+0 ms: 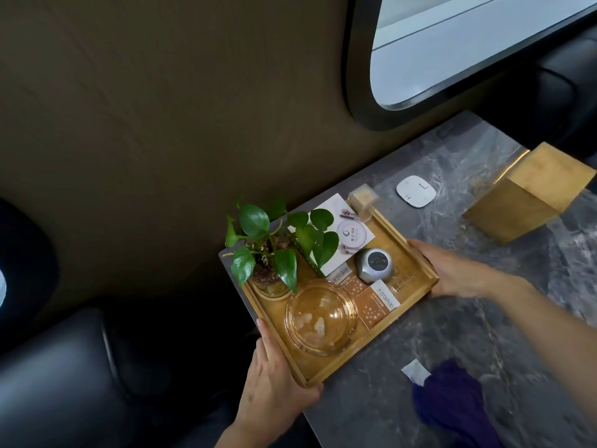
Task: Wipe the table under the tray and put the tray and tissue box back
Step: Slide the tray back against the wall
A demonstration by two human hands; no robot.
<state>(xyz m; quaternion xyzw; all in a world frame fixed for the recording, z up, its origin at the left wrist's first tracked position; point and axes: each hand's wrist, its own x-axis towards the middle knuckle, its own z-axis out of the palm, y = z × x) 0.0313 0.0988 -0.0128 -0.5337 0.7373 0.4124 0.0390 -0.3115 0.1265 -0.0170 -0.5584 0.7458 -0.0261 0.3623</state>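
The left hand (pixel 274 379) is gripping the near corner of the wooden tray (pixel 416 250), and the right hand (pixel 452 270) is clasping its right rim. The tray is sitting at the grey marble table's (pixel 403 367) wall-side corner, carrying a leafy plant (pixel 274 247), glass ashtray (pixel 319 318) and cards. The golden tissue box (pixel 529 192) is standing well apart.

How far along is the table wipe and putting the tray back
Wiping looks done: the purple cloth lies loose on the table. In hand: the left hand and right hand grip the tray near the wall corner. Left: returning the tissue box, apart on the right.
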